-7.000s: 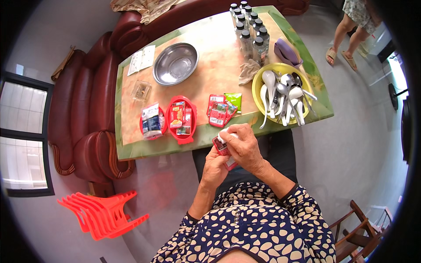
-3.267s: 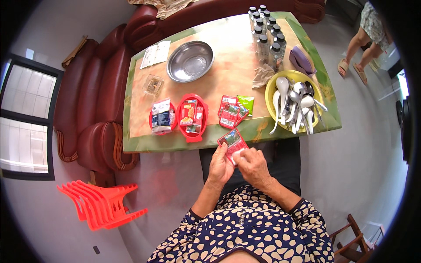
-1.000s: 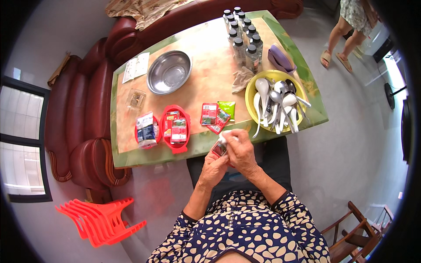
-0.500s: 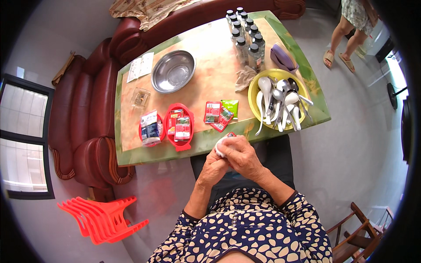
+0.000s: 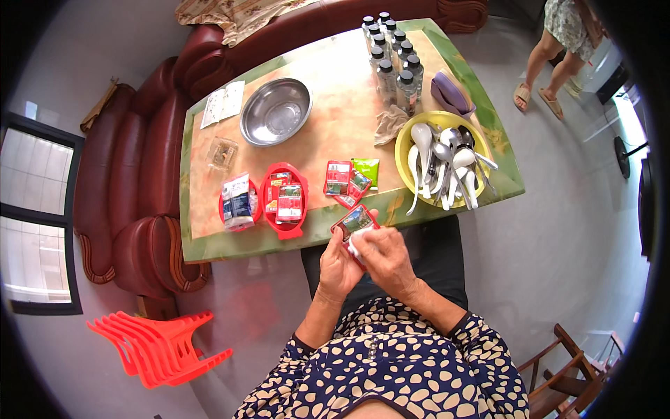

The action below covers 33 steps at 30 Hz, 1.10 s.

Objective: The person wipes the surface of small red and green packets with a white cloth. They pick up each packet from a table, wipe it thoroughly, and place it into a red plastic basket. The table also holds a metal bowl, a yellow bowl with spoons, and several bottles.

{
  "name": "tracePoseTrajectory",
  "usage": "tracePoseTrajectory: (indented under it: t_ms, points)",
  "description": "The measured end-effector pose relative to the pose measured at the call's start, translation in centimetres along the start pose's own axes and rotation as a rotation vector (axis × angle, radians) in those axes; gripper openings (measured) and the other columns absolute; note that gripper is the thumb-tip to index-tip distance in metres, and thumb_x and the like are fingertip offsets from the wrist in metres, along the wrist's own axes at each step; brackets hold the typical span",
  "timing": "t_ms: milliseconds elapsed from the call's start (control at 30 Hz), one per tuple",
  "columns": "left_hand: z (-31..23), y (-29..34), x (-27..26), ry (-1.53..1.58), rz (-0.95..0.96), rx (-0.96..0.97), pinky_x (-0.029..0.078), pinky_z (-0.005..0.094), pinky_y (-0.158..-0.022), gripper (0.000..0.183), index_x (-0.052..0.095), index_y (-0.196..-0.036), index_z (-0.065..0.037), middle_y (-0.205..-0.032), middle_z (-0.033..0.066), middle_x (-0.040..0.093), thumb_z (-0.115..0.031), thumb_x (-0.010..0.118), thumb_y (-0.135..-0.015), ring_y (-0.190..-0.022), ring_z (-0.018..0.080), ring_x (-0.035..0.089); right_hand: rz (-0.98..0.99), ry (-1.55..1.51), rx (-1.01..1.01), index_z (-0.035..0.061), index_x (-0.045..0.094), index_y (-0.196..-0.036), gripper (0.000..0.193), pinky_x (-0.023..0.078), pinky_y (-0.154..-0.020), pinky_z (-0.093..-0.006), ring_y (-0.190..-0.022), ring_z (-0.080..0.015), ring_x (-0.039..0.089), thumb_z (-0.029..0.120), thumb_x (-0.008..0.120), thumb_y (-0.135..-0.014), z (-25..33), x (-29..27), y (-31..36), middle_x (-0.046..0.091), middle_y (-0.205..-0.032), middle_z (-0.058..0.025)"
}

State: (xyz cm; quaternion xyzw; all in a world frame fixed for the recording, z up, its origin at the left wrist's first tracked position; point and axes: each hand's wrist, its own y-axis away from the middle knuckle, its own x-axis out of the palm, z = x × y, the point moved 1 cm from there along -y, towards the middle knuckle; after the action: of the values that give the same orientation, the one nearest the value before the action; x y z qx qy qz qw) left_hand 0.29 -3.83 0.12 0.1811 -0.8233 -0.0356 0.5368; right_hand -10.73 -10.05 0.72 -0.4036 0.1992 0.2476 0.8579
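Observation:
My left hand (image 5: 338,271) grips a red packet (image 5: 355,221) with a dark picture on its front, held just off the table's near edge. My right hand (image 5: 388,260) is closed on a crumpled white wad (image 5: 356,244), tissue or cloth, which it presses against the packet's lower part. Beyond my hands, two red packets (image 5: 338,178) and a green packet (image 5: 366,170) lie overlapping on the table. More red packets (image 5: 287,202) fill a red oval basket (image 5: 285,234) to the left. Beside it a white and dark blue bag (image 5: 239,202) rests in another red container (image 5: 259,209).
On the green-edged table (image 5: 499,178) stand a steel bowl (image 5: 276,112), several black-capped bottles (image 5: 387,84), a purple pouch (image 5: 452,94) and a yellow basin (image 5: 403,164) of spoons. A red plastic chair stack (image 5: 157,349) is at lower left. Another person (image 5: 562,52) stands at far right.
The red packet, mostly covered by my hands before, now shows its picture side. My hands have moved apart a little, and the right one presses the white wad onto the packet.

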Motion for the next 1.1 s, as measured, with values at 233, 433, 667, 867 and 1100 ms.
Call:
tracePoseTrajectory:
  t_ms: [233, 433, 667, 867, 1100]
  points:
    - [-0.2, 0.1, 0.9, -0.003, -0.002, 0.029, 0.031, 0.0444, -0.113, 0.062, 0.032, -0.144, 0.0, -0.146, 0.0183, 0.04, -0.046, 0.022, -0.104, -0.132, 0.0286, 0.043, -0.046, 0.127, 0.033, 0.0032, 0.065, -0.108, 0.037, 0.043, -0.075, -0.0365, -0.091, -0.0242, 0.056, 0.006, 0.068, -0.071, -0.2, 0.6, -1.8, 0.058, -0.104, -0.008]
    - [-0.7, 0.4, 0.8, -0.04, -0.004, -0.036, 0.029, 0.0426, -0.114, 0.065, 0.029, -0.146, -0.003, -0.147, 0.0173, 0.037, -0.05, 0.018, -0.103, -0.134, 0.027, 0.039, 0.03, -0.032, -0.075, 0.0041, 0.066, -0.106, 0.035, 0.047, -0.076, -0.0371, -0.088, -0.0269, 0.057, 0.006, 0.068, -0.071, 0.2, 1.1, -2.6, 0.059, -0.101, -0.0088]
    - [-1.3, 0.6, 2.9, -0.069, -0.146, -0.035, 0.048, 0.0404, -0.096, 0.06, 0.047, -0.128, -0.006, -0.121, 0.0143, 0.058, -0.053, 0.021, -0.102, -0.111, 0.0304, 0.057, 0.002, -0.007, -0.124, 0.0055, 0.067, -0.103, 0.035, 0.048, -0.076, -0.0378, -0.089, -0.0269, 0.057, 0.006, 0.069, -0.069, 0.8, 2.0, -2.7, 0.059, -0.102, -0.0086]
    - [-0.3, 0.5, 0.2, -0.17, -0.071, -0.039, 0.029, 0.0415, -0.114, 0.068, 0.027, -0.148, -0.006, -0.145, 0.0112, 0.04, -0.056, 0.021, -0.101, -0.135, 0.0234, 0.039, -0.048, 0.056, 0.086, 0.0062, 0.066, -0.105, 0.035, 0.045, -0.08, -0.0391, -0.091, -0.027, 0.057, 0.006, 0.07, -0.069, 0.8, 1.8, -3.5, 0.058, -0.103, -0.0096]
    - [-1.0, 0.0, 0.4, -0.083, 0.037, -0.002, 0.033, 0.0406, -0.112, 0.06, 0.032, -0.145, -0.005, -0.142, 0.0138, 0.045, -0.047, 0.027, -0.103, -0.13, 0.0242, 0.045, -0.067, 0.16, -0.04, 0.0026, 0.063, -0.113, 0.041, 0.041, -0.077, -0.0366, -0.092, -0.0245, 0.055, 0.012, 0.065, -0.073, 0.4, 2.0, -2.1, 0.057, -0.106, -0.0095]
